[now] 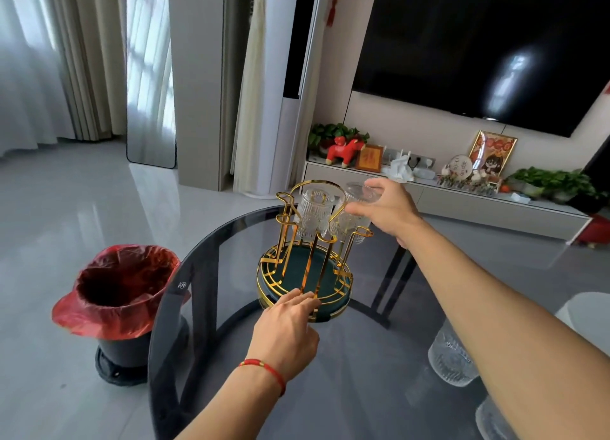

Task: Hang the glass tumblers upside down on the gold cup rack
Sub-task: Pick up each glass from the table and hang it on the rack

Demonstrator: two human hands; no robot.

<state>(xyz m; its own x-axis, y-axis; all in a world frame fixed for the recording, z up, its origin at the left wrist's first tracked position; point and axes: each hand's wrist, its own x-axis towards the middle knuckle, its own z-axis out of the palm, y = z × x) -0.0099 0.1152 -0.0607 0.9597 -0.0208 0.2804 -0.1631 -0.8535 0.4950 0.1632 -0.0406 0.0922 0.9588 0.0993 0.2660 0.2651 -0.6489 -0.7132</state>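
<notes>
So the gold cup rack [305, 258] sits near the middle of a round dark glass tabletop [231, 357], green tray base with gold wire pegs sticking up and a loop handle on top. One ribbed glass tumbler [313, 213] is already hanging upside down on a far peg. The right hand [389, 212] is up at the rack's far right side with its fingers [358, 210] wrapped around a second tumbler [355, 208], bottom up, sitting over or right against a peg; can't tell if it's fully seated. The left hand [290, 327], red string bracelet [264, 368] on the wrist, rests with loosely spread fingers on the near rim of the rack's base, not gripping anything as far as I can see. Two more tumblers wait on the tabletop at the right, one [450, 357] partly behind the right forearm, another [491, 420] at the bottom edge. A bin with a red bag [118, 291] stands on the floor to the left.
</notes>
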